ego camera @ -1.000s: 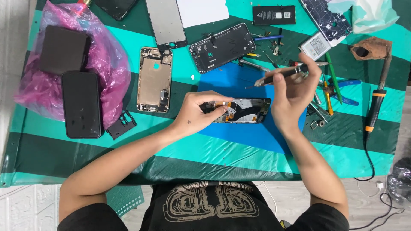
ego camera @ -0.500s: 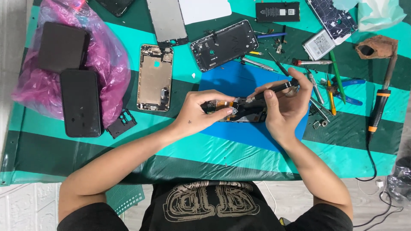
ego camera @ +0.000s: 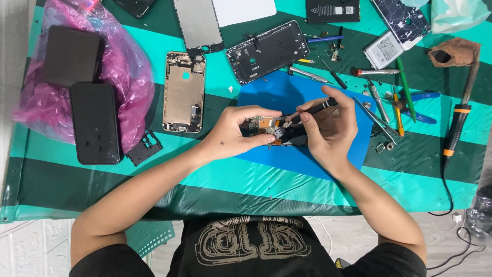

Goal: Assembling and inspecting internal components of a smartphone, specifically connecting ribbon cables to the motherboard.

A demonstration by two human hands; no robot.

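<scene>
An opened phone body with exposed circuit parts lies on a blue mat in the middle of the table. My left hand grips its left end, thumb and fingers around the frame. My right hand holds a thin black screwdriver like a pen, its tip down on the phone's inside near my left thumb. Both hands partly hide the phone.
A gold phone frame and a black phone back lie behind. Two dark phones rest on a pink plastic bag at left. Screwdrivers, tweezers and blue pliers are scattered right, beside a soldering iron.
My right hand came down from above the tools with the screwdriver and set its tip on the phone. My left hand stayed on the phone.
</scene>
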